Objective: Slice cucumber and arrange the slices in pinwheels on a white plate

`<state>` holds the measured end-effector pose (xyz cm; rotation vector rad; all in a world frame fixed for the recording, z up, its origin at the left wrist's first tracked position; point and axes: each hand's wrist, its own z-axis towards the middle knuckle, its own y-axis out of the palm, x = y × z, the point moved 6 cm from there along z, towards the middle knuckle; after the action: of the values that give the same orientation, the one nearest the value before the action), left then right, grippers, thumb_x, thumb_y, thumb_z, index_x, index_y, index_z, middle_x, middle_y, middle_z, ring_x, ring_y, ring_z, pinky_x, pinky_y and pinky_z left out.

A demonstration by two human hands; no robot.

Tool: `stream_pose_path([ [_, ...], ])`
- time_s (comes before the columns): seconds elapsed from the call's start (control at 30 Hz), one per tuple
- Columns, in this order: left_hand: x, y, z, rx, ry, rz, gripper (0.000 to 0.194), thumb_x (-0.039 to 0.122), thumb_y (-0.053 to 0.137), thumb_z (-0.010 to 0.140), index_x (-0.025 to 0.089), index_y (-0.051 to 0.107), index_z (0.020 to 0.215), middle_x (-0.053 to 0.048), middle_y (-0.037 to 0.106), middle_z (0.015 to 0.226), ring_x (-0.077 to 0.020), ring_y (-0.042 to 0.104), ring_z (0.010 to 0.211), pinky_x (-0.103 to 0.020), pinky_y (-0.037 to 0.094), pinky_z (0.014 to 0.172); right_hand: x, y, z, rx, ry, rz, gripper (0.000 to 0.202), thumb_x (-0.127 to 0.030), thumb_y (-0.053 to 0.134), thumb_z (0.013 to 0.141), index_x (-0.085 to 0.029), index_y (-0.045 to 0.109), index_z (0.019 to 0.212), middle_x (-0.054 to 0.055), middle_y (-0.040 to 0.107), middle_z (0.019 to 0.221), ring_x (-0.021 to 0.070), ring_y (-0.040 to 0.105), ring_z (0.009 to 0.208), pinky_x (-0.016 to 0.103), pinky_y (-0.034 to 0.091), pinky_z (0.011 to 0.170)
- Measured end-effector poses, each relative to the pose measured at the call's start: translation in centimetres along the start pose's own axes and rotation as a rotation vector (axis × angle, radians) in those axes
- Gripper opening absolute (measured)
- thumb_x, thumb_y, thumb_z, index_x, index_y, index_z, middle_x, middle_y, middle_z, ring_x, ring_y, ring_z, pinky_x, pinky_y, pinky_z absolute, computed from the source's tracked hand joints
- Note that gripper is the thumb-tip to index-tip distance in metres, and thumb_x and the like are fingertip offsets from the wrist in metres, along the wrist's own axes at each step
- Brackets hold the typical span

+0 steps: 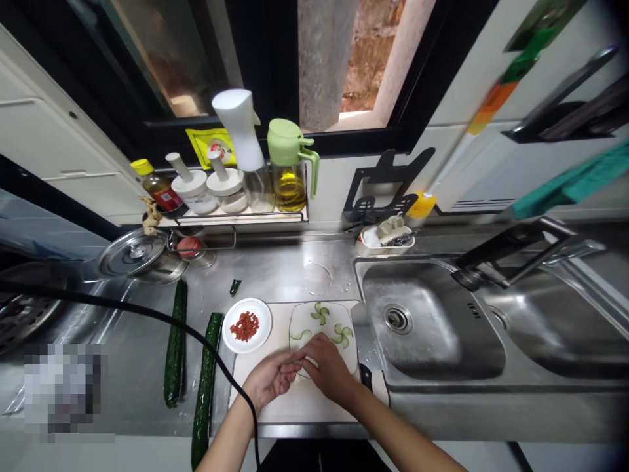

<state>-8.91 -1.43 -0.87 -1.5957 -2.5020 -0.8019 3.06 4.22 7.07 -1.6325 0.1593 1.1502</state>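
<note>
— Steel worktop (275, 269) is seen behind the square plate (297, 317), with the sink (432, 328) set to the plate's right. And the hands?

— Over the plate's near edge, the left hand (272, 380) and the right hand (327, 367) are brought tip to tip! The left's lower fingers are loosely curled; the right's are bent and bunched.

— Is anything pinched?

— That cannot be told; the tips are crowded together and partly hidden.

— Where are the cucumber slices (343, 335) found?

— On the plate: one pinwheel towards its far edge, another towards its right, and a slice or two at its left. Left of the plate, red pieces (244, 326) are held in a small dish (228, 335).

— How is this fiddly stage best handled?

— Slices are best gripped lightly by the rim, separated singly and lowered with the curves turned one way. Wrists should be kept clear of both finished pinwheels, since thin slices are probably easily nudged.
</note>
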Motion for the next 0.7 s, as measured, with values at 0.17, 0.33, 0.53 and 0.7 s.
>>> stream_pose_path([
  [0.17, 1.0, 0.2, 1.0, 0.018, 0.133, -0.005, 0.035, 0.02, 0.078, 0.063, 0.013, 0.066, 0.095, -0.002, 0.067, 0.068, -0.0063, 0.058, 0.055, -0.014, 0.038, 0.047, 1.3, 0.0, -0.9, 0.083, 0.051, 0.099, 0.013, -0.017, 0.054, 0.084, -0.022, 0.065, 0.081, 0.002, 0.067, 0.081, 0.0183, 0.055, 0.085, 0.032, 0.041, 0.08],
  [0.33, 2.7, 0.0, 2.3, 0.089, 0.333, 0.172, 0.04, 0.029, 0.083, 0.054, 0.012, 0.069, 0.087, -0.001, 0.066, 0.065, -0.0076, 0.056, 0.056, -0.017, 0.037, 0.05, 4.3, 1.4, -1.6, 0.146, 0.339, 0.249, 0.012, -0.018, 0.051, 0.078, -0.022, 0.062, 0.082, 0.0, 0.065, 0.074, 0.0167, 0.059, 0.073, 0.029, 0.043, 0.07],
  [0.53, 6.4, 0.8, 2.5, 0.2, 0.622, 0.642, 0.021, 0.032, 0.071, 0.063, 0.015, 0.07, 0.074, 0.0, 0.068, 0.066, -0.0118, 0.058, 0.06, -0.023, 0.043, 0.062, 6.1, 2.6, -0.9, 0.152, 0.55, 0.29, 0.009, -0.019, 0.048, 0.075, -0.021, 0.056, 0.072, -0.004, 0.056, 0.061, 0.014, 0.054, 0.061, 0.023, 0.039, 0.059],
  [0.7, 8.1, 2.1, 2.3, 0.339, 0.714, 1.045, 0.014, 0.022, 0.058, 0.073, 0.019, 0.07, 0.078, 0.001, 0.068, 0.069, -0.0124, 0.06, 0.066, -0.021, 0.042, 0.065, 6.8, 3.2, 0.1, 0.149, 0.578, 0.203, 0.014, -0.017, 0.046, 0.078, -0.02, 0.057, 0.071, -0.002, 0.06, 0.064, 0.0146, 0.056, 0.064, 0.023, 0.037, 0.062],
])
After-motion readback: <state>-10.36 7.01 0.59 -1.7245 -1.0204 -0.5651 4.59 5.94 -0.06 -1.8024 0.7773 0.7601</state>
